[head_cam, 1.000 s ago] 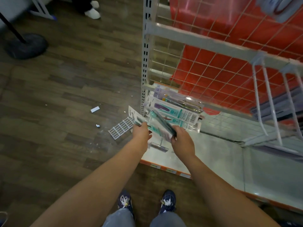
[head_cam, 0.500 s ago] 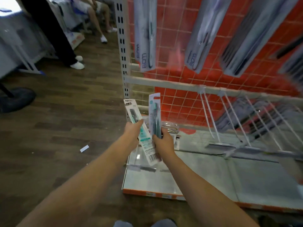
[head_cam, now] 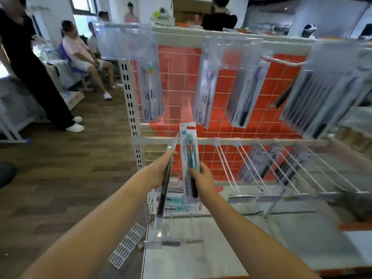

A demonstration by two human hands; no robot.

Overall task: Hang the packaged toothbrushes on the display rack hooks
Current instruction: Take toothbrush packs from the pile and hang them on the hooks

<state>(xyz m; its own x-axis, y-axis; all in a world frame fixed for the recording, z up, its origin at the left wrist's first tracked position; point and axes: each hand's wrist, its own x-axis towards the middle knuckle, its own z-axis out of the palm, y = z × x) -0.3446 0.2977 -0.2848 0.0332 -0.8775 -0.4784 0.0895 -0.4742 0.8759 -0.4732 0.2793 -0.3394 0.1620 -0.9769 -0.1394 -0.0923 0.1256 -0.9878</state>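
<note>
In front of the display rack (head_cam: 138,109), the left hand (head_cam: 161,168) grips an edge-on toothbrush pack (head_cam: 166,178); just right, the right hand (head_cam: 201,176) pinches an upright teal pack (head_cam: 189,156). Hung packs (head_cam: 207,85) crowd the rack's top rail; bare hooks (head_cam: 227,168) jut rightward.

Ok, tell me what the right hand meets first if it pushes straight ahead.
Probably the white horizontal rack bar and red wire grid panel; the right hand leads with its teal toothbrush pack. Depth unclear.
</note>
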